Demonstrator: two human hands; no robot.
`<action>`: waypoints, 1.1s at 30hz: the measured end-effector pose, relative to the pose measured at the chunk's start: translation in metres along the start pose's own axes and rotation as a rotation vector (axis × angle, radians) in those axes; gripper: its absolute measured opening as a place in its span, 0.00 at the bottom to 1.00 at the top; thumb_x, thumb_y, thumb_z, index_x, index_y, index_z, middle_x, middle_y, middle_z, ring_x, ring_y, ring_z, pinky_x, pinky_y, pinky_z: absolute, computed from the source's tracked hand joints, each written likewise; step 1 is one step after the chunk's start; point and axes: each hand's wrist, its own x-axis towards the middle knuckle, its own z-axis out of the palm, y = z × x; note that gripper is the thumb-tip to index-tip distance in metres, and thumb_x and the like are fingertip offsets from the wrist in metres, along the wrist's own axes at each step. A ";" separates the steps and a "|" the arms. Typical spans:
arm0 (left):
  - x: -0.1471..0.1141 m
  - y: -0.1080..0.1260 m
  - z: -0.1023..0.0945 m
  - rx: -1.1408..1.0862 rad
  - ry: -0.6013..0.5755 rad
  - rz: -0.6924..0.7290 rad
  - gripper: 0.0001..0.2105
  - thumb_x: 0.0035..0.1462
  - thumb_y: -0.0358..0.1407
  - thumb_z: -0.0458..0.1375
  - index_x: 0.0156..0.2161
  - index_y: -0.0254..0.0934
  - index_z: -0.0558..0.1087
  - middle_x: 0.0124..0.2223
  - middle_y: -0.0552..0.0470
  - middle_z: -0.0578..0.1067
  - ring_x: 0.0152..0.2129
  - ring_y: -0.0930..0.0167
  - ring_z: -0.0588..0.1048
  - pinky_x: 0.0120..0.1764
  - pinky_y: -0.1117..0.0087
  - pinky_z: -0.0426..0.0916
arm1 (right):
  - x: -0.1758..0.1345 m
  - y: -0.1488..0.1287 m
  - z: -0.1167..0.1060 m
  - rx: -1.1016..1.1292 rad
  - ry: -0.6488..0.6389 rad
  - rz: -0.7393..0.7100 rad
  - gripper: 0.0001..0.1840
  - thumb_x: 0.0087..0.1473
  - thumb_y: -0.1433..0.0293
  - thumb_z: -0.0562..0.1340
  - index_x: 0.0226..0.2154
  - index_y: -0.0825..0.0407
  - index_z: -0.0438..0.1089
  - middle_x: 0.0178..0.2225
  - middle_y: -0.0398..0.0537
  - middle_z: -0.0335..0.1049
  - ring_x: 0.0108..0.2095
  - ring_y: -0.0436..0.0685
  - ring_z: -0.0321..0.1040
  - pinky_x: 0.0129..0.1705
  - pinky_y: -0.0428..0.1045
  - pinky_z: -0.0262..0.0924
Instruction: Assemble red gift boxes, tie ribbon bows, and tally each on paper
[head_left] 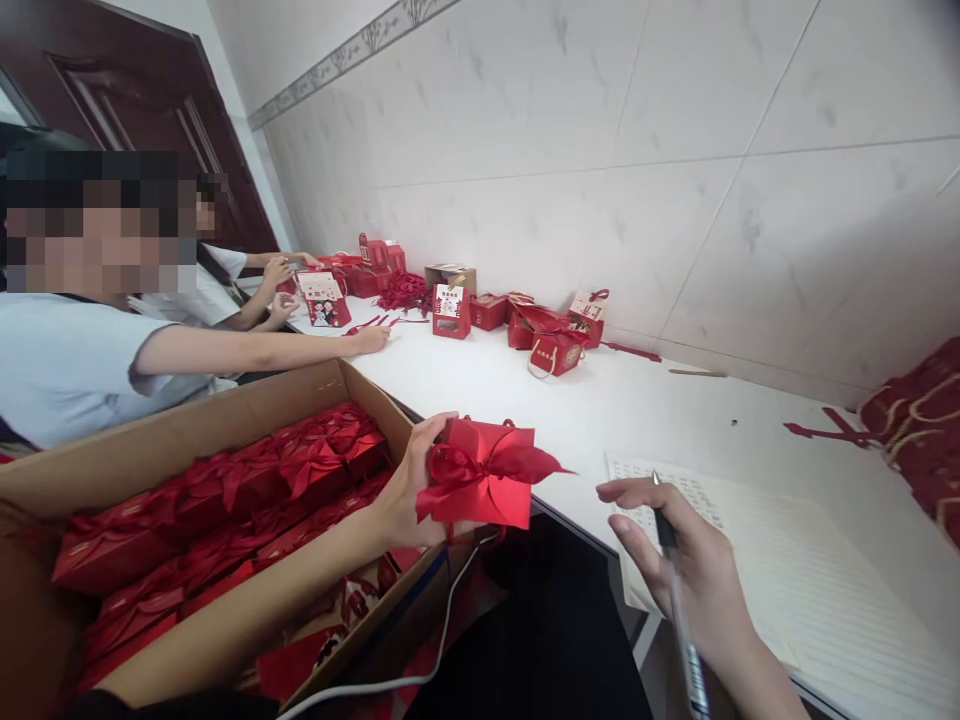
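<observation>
My left hand (414, 500) grips a small red gift box (491, 470) tied with a red ribbon bow on top, held in front of me at the table's edge. My right hand (694, 570) hovers over an open notebook (817, 570), thumb and forefinger apart. A clear pen with a black grip (679, 600) rests in that hand, crossing it by the base of the forefinger. Handwriting covers part of the left page. Beneath my left forearm stands a large cardboard box (247, 395) packed with rows of red ribbon-tied boxes (225, 490).
Red gift boxes (555, 350) stand along the wall side of the white table (637, 400), near a pile of red ribbons (405, 292). Two people sit to the left, one with an arm (285, 350) stretched over the table. A white cable (442, 640) hangs beside the carton.
</observation>
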 end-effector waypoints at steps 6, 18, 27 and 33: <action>0.019 0.003 0.056 -0.204 -0.087 -0.259 0.54 0.40 0.44 0.66 0.62 0.41 0.32 0.59 0.35 0.50 0.55 0.55 0.60 0.54 0.50 0.60 | 0.021 0.007 0.018 0.045 0.138 0.241 0.17 0.53 0.53 0.59 0.31 0.50 0.63 0.33 0.49 0.70 0.32 0.58 0.68 0.32 0.51 0.63; 0.052 -0.010 0.059 -0.488 -0.611 -0.314 0.44 0.50 0.38 0.58 0.64 0.44 0.32 0.66 0.40 0.38 0.62 0.57 0.45 0.59 0.50 0.51 | 0.037 0.052 0.015 0.358 0.070 0.516 0.24 0.41 0.53 0.65 0.32 0.52 0.60 0.27 0.45 0.65 0.30 0.56 0.66 0.32 0.54 0.65; 0.087 0.025 0.083 -0.183 -0.310 -0.362 0.12 0.55 0.39 0.53 0.43 0.36 0.66 0.53 0.43 0.65 0.53 0.64 0.64 0.56 0.57 0.57 | 0.045 0.053 0.021 0.155 0.099 0.377 0.16 0.43 0.58 0.61 0.30 0.52 0.62 0.30 0.47 0.67 0.33 0.58 0.66 0.39 0.55 0.61; 0.094 0.018 0.093 -0.209 -0.271 -0.376 0.05 0.53 0.37 0.55 0.30 0.38 0.68 0.42 0.48 0.72 0.43 0.65 0.71 0.50 0.58 0.64 | 0.032 0.081 -0.028 -0.101 -0.064 0.279 0.13 0.51 0.62 0.60 0.37 0.51 0.60 0.40 0.52 0.66 0.39 0.60 0.67 0.37 0.55 0.63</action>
